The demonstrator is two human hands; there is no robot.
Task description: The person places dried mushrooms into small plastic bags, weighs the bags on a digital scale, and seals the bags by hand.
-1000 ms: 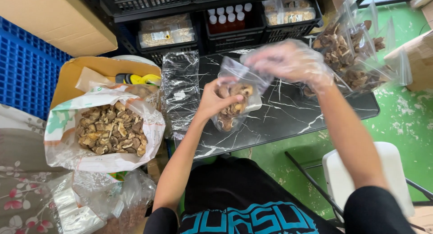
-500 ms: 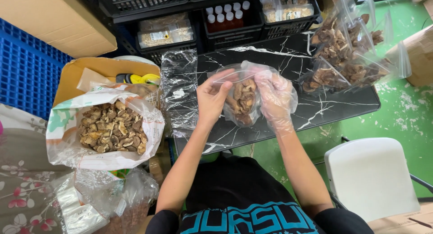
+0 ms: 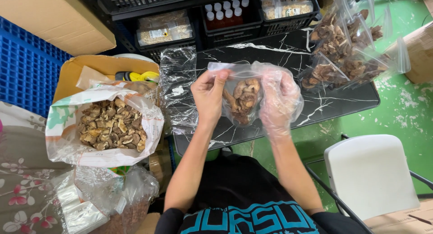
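Both my hands hold a small clear bag (image 3: 241, 98) of dried mushrooms above the black marble-patterned table (image 3: 279, 58).

My bare left hand (image 3: 208, 95) pinches the bag's top edge, fingers closed on the plastic; my right hand (image 3: 279, 96) (in a thin clear glove) cups its other side, fingers wrapped against it. Left of my grip sits a large open sack of mushrooms (image 3: 108, 125), with a sheet of empty bags (image 3: 178, 87) between. Filled bags (image 3: 347, 49) pile beyond my right hand.
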